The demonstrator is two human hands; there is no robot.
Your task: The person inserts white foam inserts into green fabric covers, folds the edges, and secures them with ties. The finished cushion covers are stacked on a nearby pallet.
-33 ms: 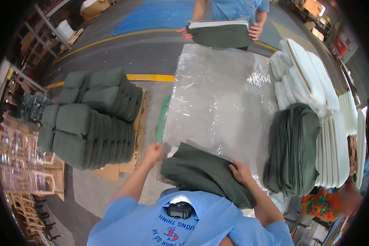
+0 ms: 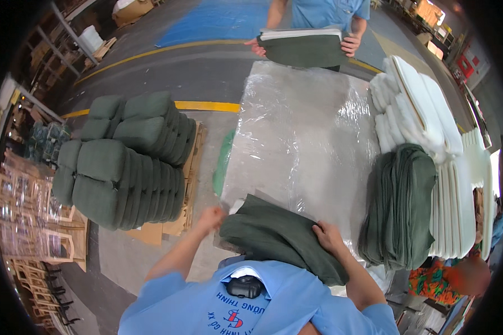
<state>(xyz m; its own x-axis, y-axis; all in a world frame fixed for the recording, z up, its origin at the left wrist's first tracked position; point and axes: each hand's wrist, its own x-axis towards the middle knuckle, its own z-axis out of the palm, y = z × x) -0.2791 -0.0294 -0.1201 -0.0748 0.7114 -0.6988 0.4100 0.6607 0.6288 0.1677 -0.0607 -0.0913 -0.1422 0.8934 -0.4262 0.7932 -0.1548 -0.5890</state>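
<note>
A dark green fabric cushion cover (image 2: 274, 234) lies across the near edge of the plastic-wrapped table (image 2: 296, 139), against my body. White padding (image 2: 236, 206) peeks out at its left end. My right hand (image 2: 330, 237) grips the cover's right part, thumb on top and the other fingers partly hidden. Just beside the left end, my left hand (image 2: 211, 219) is closed and slightly blurred; what it may hold is hidden. Across the table, a co-worker's hands hold another green cover (image 2: 304, 51) with white foam showing along its top.
Stacked green cushions (image 2: 100, 178) stand on a pallet to the left. At the table's right side are a pile of folded green covers (image 2: 399, 206) and white foam pads (image 2: 452, 206), with fluffy white padding (image 2: 394, 111) behind. Another person (image 2: 441, 279) is at the lower right.
My left hand has shifted slightly down beside the cover's left end. My right hand and the cover stay in place. The whole view has shifted slightly.
</note>
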